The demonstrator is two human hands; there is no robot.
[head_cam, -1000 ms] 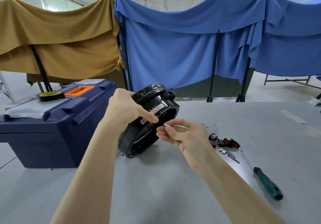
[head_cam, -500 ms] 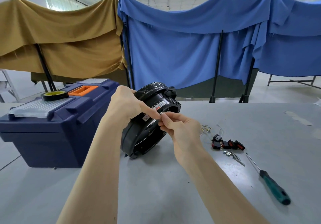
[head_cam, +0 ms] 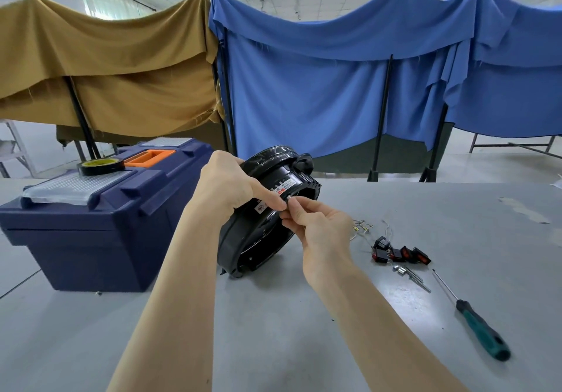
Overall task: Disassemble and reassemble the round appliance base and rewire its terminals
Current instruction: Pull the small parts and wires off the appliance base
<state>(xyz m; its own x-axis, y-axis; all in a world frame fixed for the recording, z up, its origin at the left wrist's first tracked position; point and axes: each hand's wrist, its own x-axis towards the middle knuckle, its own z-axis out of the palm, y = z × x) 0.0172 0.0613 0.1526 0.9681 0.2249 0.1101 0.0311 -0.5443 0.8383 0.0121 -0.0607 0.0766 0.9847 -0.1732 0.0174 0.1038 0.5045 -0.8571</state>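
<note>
So the round black base (head_cam: pixel 261 239) sits propped on its edge mid-table, open side toward the near right. The left hand (head_cam: pixel 226 185) curls over its top rim, forefinger stretched along the label. The right hand (head_cam: pixel 319 227) pinches a tiny silver terminal (head_cam: pixel 289 198) right at the wall, long axis pointing left into it. Can't see the slot it's aimed at, since the fingers cover it, and any wire is hard to make out.

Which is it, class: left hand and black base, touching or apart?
Touching. The head view shows the left hand gripping the base at its upper rim; the right hand pinches a small terminal.
</note>
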